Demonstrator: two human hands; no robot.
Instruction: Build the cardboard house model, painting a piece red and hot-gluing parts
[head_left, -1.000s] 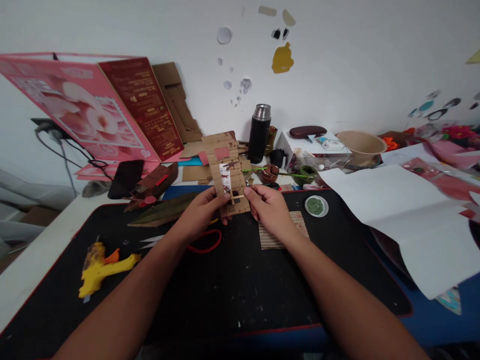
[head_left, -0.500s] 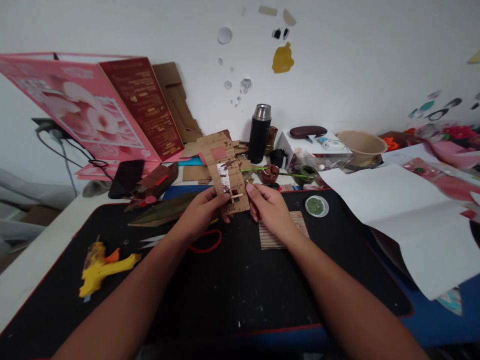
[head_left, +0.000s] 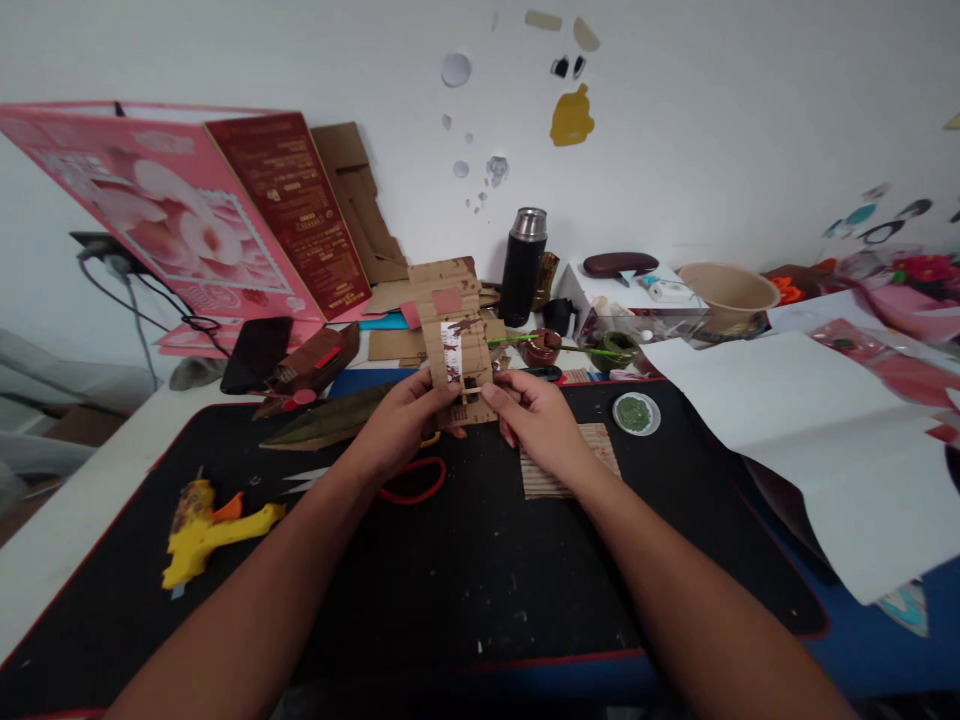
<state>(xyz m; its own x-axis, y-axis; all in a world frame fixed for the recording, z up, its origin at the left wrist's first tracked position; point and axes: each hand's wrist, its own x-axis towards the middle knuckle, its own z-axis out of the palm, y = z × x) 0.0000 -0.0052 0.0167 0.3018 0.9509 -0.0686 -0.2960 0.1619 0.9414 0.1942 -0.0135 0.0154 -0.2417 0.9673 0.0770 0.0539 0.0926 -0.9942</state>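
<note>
Between my hands a cardboard piece (head_left: pixel 472 350) stands raised above the mat, with a white label, a reddish patch and dark brown paint marks on it. My left hand (head_left: pixel 405 415) grips its lower left edge, thumb on the front. On the lower right, my right hand (head_left: pixel 532 405) holds the same piece, its thumb pressed near a small pale strip (head_left: pixel 471 391) that crosses the cardboard. Below my right wrist lies a square of corrugated cardboard (head_left: pixel 559 470). Red-handled scissors (head_left: pixel 416 482) rest beside my left forearm, partly hidden by it.
A yellow glue gun (head_left: pixel 214 530) lies left on the black mat (head_left: pixel 465 600). Behind stand a black flask (head_left: pixel 523 268), paint jars (head_left: pixel 540 346) with brushes, and a pink box (head_left: pixel 172 220). A dish of green paint (head_left: pixel 636 413) and white paper (head_left: pixel 795 430) are to the right.
My right thumb has moved left onto the front of the cardboard, by the pale strip. The cardboard has turned slightly more upright. The view has shifted a little.
</note>
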